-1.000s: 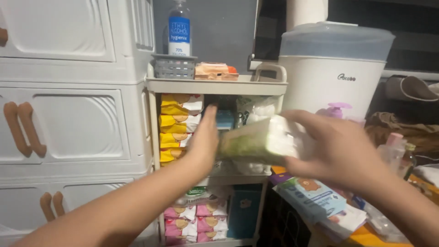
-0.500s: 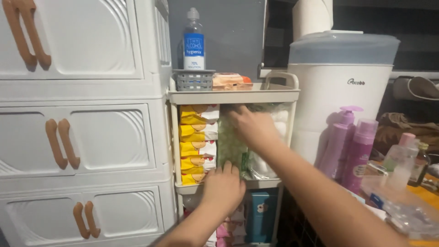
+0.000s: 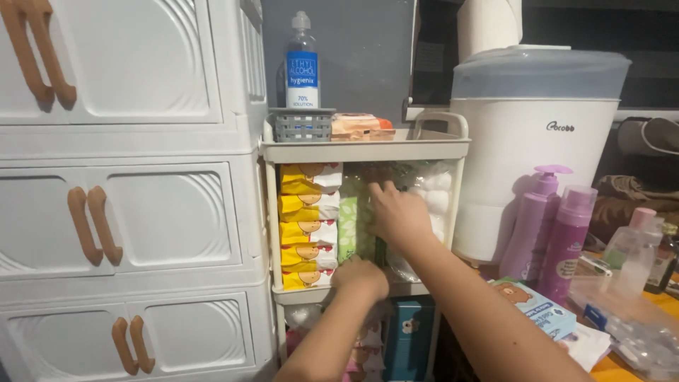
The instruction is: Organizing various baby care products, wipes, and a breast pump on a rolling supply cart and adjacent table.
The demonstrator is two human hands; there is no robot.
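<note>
We see a tall white plastic cabinet with moulded door panels and rounded tan handles filling the left side. Beside it stands a narrow cream shelf cart, and to its right a smooth white round appliance with a translucent grey lid. Our right hand reaches into the middle shelf, arm stretched forward, palm flat and fingers spread against a green soft pack that stands upright just beside a stack of glossy yellow packs. Our left hand sits lower at the shelf edge, knuckles up and fingers curled under the green pack's base; whether it grips anything we cannot tell. A bag of fluffy cotton balls lies behind the right hand.
</note>
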